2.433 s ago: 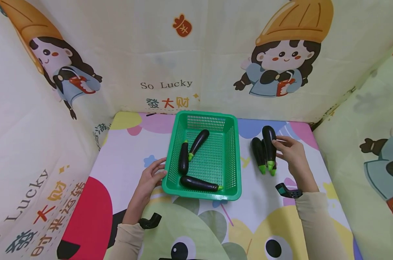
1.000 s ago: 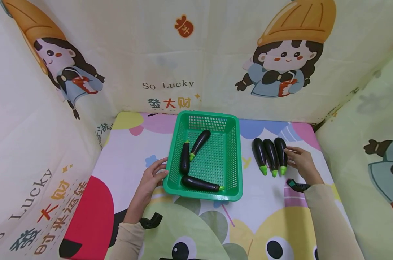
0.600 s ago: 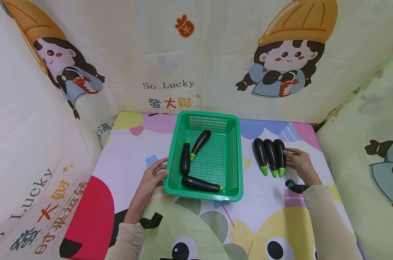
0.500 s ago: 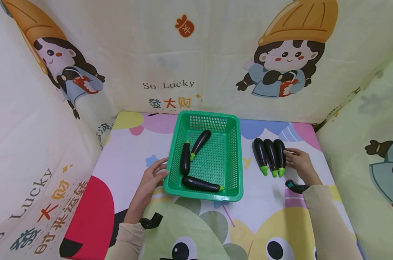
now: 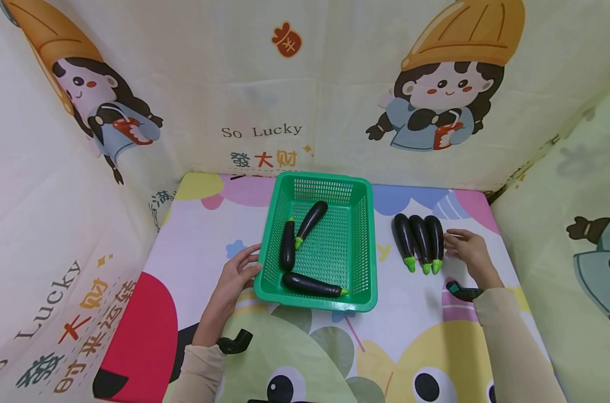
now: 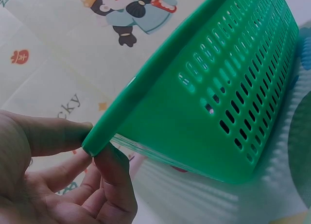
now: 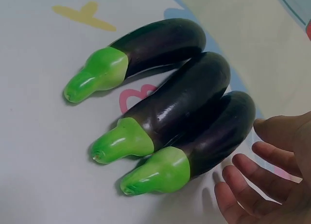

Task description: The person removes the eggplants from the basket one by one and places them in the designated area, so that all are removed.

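Observation:
My left hand [image 5: 232, 277] pinches the near-left rim of a green plastic basket [image 6: 160, 112], thumb above and fingers below in the left wrist view. Inside the basket lie three dark eggplants: one along the left wall [image 5: 287, 246], one slanting behind it [image 5: 312, 219], one across the front [image 5: 310, 284]. To the right of the basket, three more eggplants, left [image 5: 403, 238], middle [image 5: 419, 238] and right [image 5: 434, 238], lie side by side with green stem ends toward me. Beside the rightmost one is my right hand [image 7: 272, 180], fingers loosely spread, holding nothing; the thumb tip is at or very near its skin.
A colourful cartoon-print cloth [image 5: 395, 330] covers the table. Pale printed curtains stand behind [image 5: 330, 101] and along the left [image 5: 32, 184] and right [image 5: 541, 207] sides. Each wrist wears a black camera mount, left [image 5: 236, 342] and right [image 5: 463, 291].
The eggplant my right hand held over the pair now lies at their right. My hand nudged it slightly left, then released it and drew back a little. The left hand stays at the basket rim.

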Motion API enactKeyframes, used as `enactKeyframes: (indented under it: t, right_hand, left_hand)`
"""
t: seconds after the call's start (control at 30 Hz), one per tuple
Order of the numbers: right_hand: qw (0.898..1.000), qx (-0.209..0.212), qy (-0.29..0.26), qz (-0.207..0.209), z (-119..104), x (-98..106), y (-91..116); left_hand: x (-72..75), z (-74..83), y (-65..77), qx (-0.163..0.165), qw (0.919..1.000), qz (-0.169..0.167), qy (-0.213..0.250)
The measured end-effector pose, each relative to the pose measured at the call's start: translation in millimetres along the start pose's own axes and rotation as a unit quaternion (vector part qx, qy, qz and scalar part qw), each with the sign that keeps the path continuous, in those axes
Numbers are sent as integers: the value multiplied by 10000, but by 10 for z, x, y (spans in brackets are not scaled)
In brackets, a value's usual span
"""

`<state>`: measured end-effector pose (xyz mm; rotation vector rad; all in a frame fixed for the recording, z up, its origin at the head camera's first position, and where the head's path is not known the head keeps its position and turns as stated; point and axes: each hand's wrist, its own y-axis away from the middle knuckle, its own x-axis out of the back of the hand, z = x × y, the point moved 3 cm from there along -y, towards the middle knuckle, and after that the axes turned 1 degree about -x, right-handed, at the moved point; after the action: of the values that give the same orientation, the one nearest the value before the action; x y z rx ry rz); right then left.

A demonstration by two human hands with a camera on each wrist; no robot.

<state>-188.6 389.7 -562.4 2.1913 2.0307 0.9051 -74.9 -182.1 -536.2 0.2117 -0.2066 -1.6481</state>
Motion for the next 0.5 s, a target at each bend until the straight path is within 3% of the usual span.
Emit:
enactKeyframes:
  t: [0.5]
  right_hand:
    - [9990, 50, 374, 245, -112, 10, 156]
  left_hand:
    - [1, -12, -4, 8, 10000, 13, 62]
